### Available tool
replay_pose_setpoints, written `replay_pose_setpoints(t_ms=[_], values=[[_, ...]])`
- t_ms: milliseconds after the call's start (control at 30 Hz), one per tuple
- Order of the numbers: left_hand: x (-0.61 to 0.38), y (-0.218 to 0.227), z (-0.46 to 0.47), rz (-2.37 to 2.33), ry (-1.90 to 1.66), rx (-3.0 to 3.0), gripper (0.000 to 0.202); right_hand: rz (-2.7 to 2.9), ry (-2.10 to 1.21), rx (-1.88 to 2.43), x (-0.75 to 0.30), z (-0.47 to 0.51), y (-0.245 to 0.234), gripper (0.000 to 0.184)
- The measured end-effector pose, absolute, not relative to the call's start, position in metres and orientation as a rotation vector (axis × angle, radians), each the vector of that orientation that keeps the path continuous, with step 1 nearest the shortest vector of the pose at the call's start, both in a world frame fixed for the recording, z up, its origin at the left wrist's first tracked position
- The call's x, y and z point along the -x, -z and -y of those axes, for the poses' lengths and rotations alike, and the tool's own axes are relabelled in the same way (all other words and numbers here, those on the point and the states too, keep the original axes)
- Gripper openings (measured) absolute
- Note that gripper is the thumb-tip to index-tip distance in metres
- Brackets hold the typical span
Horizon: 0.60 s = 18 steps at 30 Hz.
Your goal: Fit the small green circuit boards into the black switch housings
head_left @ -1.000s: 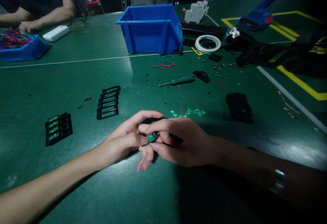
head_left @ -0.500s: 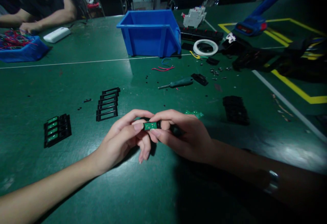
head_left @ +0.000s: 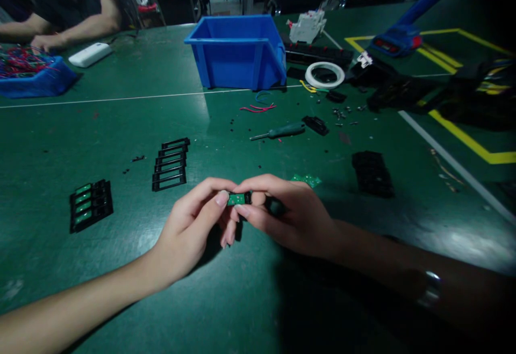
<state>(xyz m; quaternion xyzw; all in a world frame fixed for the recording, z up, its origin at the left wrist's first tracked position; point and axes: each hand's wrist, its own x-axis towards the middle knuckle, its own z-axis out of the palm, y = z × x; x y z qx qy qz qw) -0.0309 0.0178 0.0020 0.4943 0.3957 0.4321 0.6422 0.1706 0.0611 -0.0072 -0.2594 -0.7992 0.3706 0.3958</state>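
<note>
Between my two hands is a small green circuit board set in a black plastic housing. My left hand pinches its left end, thumb on top; the lower fingers curl beneath. My right hand grips the right end and near edge with thumb and index finger. To the left lies a row of black housings with green boards. A group of black rectangular frames rests behind my left hand. Some small green boards lie just beyond my right hand, partly hidden by it.
A blue bin stands at the back centre. Before it lie a screwdriver, red wires and loose screws. A white ring-shaped roll, a blue power tool and black parts are right. A co-worker's hand is by a wire tray.
My left thumb has shifted slightly right and up along the board, and the left hand's lower fingers have drawn in. Both hands keep their hold on the piece.
</note>
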Motion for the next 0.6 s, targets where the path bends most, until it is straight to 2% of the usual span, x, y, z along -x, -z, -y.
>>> replay_pose_setpoints(t_ms=[333,600], values=[[0.0289,-0.0050,-0.0185,-0.895,-1.028,-1.114,0.022,1.955,-0.913,0.862,-0.1683,-0.0617,0.0033,0.023],[0.0307,-0.0030,-0.0160,-0.889,-1.050,-1.147,0.021,2.056,-1.154,0.644,-0.1713,-0.0635,0.0010,0.030]])
